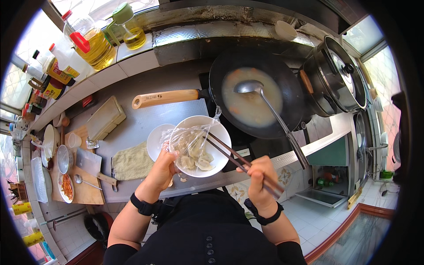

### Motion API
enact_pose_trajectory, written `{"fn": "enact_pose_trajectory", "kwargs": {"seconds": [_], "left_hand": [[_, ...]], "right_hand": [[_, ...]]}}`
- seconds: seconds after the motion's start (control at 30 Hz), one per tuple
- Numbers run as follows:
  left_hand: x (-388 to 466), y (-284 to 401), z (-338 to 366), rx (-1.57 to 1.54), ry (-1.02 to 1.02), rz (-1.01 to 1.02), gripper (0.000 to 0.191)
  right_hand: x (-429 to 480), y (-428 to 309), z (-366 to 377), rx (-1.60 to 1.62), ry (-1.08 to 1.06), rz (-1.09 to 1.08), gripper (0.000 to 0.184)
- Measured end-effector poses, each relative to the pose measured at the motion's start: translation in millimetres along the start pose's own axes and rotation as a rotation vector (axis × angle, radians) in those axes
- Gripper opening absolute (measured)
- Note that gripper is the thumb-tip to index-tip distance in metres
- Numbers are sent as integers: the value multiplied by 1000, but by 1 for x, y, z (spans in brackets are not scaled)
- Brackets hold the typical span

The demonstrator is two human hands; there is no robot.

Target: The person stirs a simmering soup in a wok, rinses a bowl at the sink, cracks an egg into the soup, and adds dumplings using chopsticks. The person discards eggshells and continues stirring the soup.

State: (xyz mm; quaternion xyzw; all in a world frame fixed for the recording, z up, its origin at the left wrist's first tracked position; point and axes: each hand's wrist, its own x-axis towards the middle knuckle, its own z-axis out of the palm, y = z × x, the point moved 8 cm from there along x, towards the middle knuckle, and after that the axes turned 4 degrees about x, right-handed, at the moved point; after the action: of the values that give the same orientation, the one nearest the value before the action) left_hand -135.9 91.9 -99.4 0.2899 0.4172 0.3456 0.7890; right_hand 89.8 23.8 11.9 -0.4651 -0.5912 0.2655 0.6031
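Note:
My left hand (166, 168) grips the near left rim of a white bowl (217, 155). Several dumplings (198, 158) lie in this bowl, partly covered by crumpled clear plastic film (190, 134). In my right hand (260, 180) is a pair of dark wooden chopsticks (228, 155), their tips inside the bowl among the dumplings and film. Behind the held bowl a white plate (157, 139) shows in part. Beyond, a black wok (228, 63) holds cloudy broth (251, 112) with orange pieces, and a metal ladle (276, 112) rests in it with its handle over the near rim.
A lidded steel pot (334, 79) stands right of the wok, whose wooden handle (165, 98) points left. On the left lie a folded towel (132, 161), a cleaver (89, 162) on a cutting board (86, 193), and a plate of shredded carrot (66, 188). Oil bottles (96, 49) line the ledge.

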Motion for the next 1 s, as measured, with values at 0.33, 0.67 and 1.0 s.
{"fn": "enact_pose_trajectory", "kwargs": {"seconds": [0.33, 0.67, 1.0], "left_hand": [[-1, -7, -1, -30, 66, -18, 64], [-2, -9, -2, -19, 49, 11, 65], [-11, -4, -6, -7, 13, -6, 65]], "right_hand": [[-43, 78, -42, 652, 549, 549, 29], [-46, 54, -69, 558, 588, 514, 29], [12, -39, -41, 15, -106, 111, 36]]}}
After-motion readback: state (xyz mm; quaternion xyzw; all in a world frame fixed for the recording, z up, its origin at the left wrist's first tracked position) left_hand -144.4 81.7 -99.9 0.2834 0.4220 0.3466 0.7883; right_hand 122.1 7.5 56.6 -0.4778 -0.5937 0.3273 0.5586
